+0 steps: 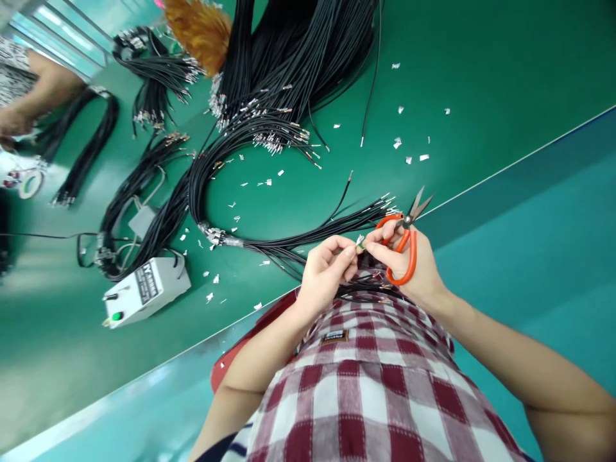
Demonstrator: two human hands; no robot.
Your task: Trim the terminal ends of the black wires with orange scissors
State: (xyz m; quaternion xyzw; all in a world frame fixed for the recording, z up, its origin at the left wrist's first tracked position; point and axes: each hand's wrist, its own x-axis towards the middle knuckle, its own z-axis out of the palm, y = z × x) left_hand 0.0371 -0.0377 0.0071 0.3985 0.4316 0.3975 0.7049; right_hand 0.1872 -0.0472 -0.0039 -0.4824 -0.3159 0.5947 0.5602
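Note:
My left hand [328, 268] pinches the end of a thin black cable, close to the table's front edge. Beside it, my right hand [409, 260] holds red-handled scissors [412, 247], their blades apart and pointing away from me. The thumb and forefinger of that hand also meet at a small whitish tip [359, 240] between both hands. Just beyond my fingers lies a bundle of black cables [298, 239] with stripped ends. More black cables [360, 290] rest across my checked apron [356, 385].
A large pile of black cables [308, 58] lies at the back, near an orange-brown fluffy thing [199, 32]. At left stands a grey box [147, 292] with a green button. White scraps [397, 142] dot the green table. A co-worker's arm [48, 83] is at far left.

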